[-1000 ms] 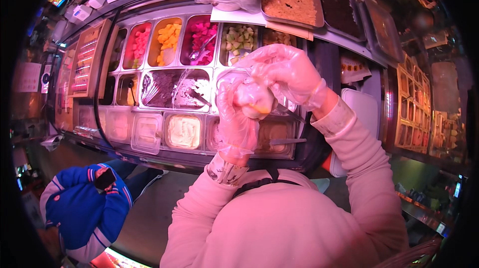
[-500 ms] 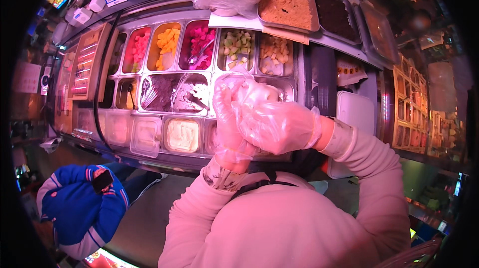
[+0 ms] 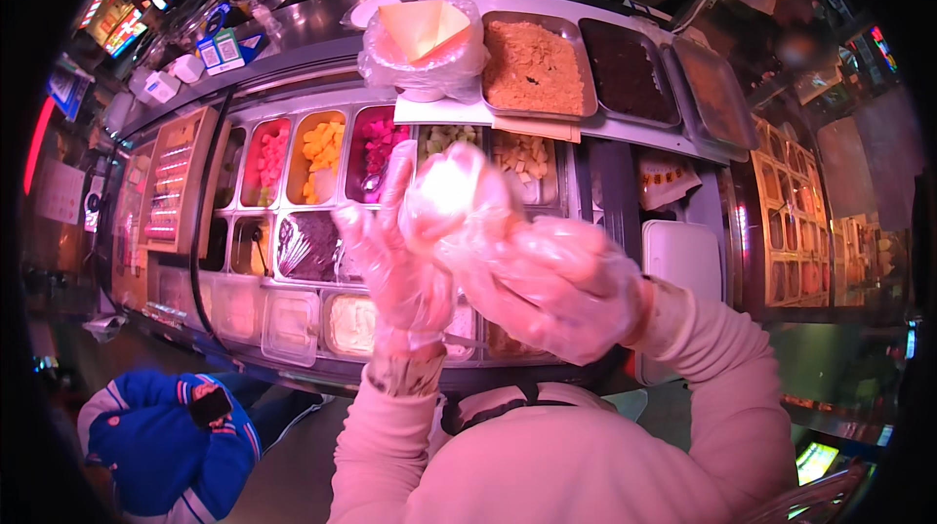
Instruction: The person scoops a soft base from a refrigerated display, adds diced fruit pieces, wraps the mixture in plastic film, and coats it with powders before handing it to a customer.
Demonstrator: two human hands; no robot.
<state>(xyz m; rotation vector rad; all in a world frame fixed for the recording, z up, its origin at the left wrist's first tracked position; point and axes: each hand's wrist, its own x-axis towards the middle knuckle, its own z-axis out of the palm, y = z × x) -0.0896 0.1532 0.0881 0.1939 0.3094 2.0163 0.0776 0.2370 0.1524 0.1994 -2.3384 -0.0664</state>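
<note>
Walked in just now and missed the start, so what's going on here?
A person in clear gloves holds a pale, rounded item in the right hand. The left hand is close beside it, fingers partly spread; blur hides whether they touch. Pink cubes and yellow cubes lie ahead to the left, and orange-brown crumbs farther forward. At left, someone in a blue jacket holds a dark, phone-like object.

L hand (image 3: 408,280) uncurled vs. prev.; white lump (image 3: 447,194) moved fwd.
</note>
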